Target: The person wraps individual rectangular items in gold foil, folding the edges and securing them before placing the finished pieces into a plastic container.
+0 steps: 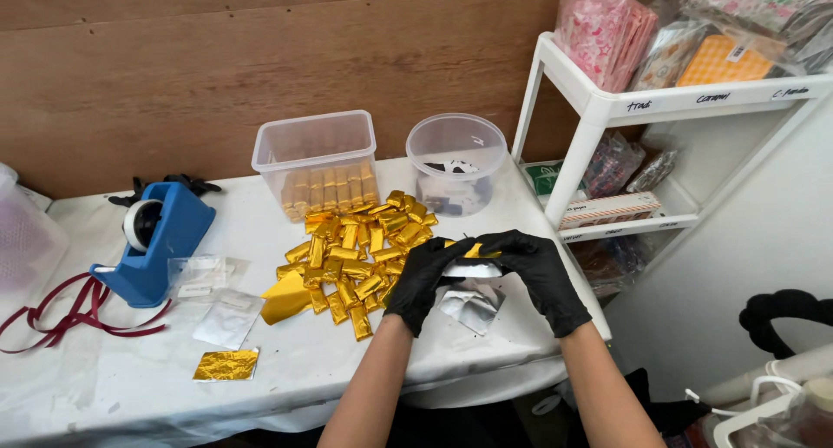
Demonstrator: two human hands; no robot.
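Gloved hands, left (425, 279) and right (540, 274), pinch shut on crinkled gold-silver foil piece (473, 261); glossy wrapped bars (360, 253) beside.

Looks like a small home packing/craft workspace, not a factory: plain table (286, 374) w/ white cover pushed against a wood-panel wall (260, 57). White plastic shelf unit (607, 109) w/ hand-labelled tiers holds patterned bags & wrappers. Blue tape dispenser (156, 240), clear tubs (317, 161) & a pile of gold-foil-wrapped pieces (360, 253) fit small-batch sweet wrapping.

Glossy gold foil wrappers (360, 257), matt wooden wall (217, 75)
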